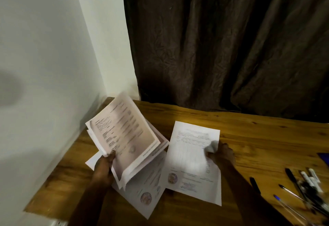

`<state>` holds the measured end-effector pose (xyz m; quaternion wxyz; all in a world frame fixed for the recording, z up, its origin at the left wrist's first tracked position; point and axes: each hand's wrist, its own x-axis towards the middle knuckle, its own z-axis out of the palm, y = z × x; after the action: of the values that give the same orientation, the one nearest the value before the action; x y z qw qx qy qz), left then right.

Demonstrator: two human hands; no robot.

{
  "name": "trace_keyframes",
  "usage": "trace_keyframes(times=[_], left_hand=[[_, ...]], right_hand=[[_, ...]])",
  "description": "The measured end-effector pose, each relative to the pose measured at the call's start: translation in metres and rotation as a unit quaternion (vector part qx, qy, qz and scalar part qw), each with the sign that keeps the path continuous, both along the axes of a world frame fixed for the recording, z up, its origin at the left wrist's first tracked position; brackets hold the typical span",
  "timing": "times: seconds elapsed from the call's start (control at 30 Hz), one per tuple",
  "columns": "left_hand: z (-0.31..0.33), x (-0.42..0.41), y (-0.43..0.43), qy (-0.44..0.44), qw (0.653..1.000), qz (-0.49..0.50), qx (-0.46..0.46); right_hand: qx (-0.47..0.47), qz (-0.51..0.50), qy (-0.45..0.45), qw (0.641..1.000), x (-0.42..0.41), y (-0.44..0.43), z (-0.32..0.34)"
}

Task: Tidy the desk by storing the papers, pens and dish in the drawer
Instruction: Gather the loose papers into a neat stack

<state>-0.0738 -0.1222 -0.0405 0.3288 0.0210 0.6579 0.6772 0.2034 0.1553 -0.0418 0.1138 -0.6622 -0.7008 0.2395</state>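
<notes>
My left hand (104, 167) grips a stack of printed papers (124, 136), lifted and tilted above the wooden desk (258, 136). My right hand (222, 155) holds a single printed sheet (192, 159) by its right edge, with one corner curled over. Another sheet with a round stamp (146, 195) lies flat on the desk under the lifted stack. Several pens (302, 188) lie scattered at the desk's right side. No dish and no drawer are in view.
A white wall (44, 65) borders the desk on the left and a dark curtain (222, 47) hangs behind it. A dark blue object (324, 158) shows at the right edge. A white wall socket (57, 223) sits below the desk's left corner.
</notes>
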Motion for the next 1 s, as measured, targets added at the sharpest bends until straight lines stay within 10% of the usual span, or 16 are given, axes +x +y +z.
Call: trace_keyframes(times=[0.27,0.63,1.0], left_hand=[[0.009,0.006,0.012,0.176,0.978,-0.056,-0.098],[0.02,0.016,0.023,0.251,0.945,-0.121,-0.169],[0.027,0.057,0.042,0.214,0.961,-0.146,-0.095]], right_hand=[[-0.011,-0.038,0.171,0.985,0.019,0.012,0.015],[-0.158,-0.055,0.521,0.837,0.046,0.027,0.034],[-0.112,0.061,0.494,0.86,-0.041,-0.034,0.019]])
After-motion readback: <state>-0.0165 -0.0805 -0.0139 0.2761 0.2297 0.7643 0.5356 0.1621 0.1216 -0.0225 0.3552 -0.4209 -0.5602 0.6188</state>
